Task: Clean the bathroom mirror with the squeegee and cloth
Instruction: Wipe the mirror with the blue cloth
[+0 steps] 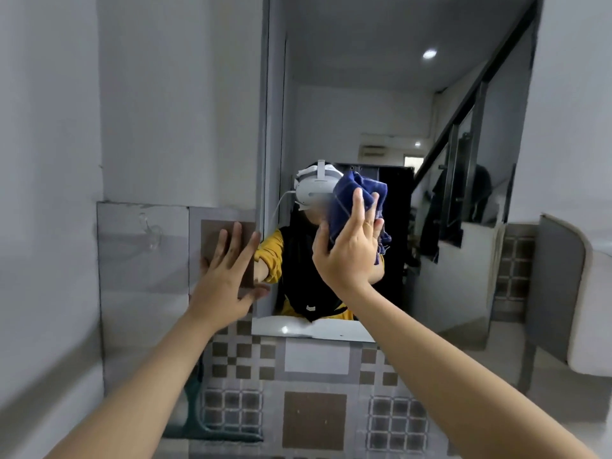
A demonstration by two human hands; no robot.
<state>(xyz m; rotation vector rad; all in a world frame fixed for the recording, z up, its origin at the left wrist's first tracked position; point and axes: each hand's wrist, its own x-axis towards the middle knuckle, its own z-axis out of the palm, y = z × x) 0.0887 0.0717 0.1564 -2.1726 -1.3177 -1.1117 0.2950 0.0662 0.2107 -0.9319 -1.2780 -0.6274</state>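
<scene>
A tall frameless mirror (390, 104) hangs on the wall ahead, showing a person in a yellow top with a white headset. My right hand (347, 250) presses a bunched dark blue cloth (359, 200) against the glass near the mirror's lower middle. My left hand (228, 276) lies flat with fingers spread on the tiled wall at the mirror's left edge, holding nothing. No squeegee is in view.
Patterned grey and brown tiles (314, 392) cover the wall below the mirror. A clear plastic hook (150, 231) sticks to the wall at left. A low white partition (576, 293) stands at right. A green object (195, 409) shows behind my left forearm.
</scene>
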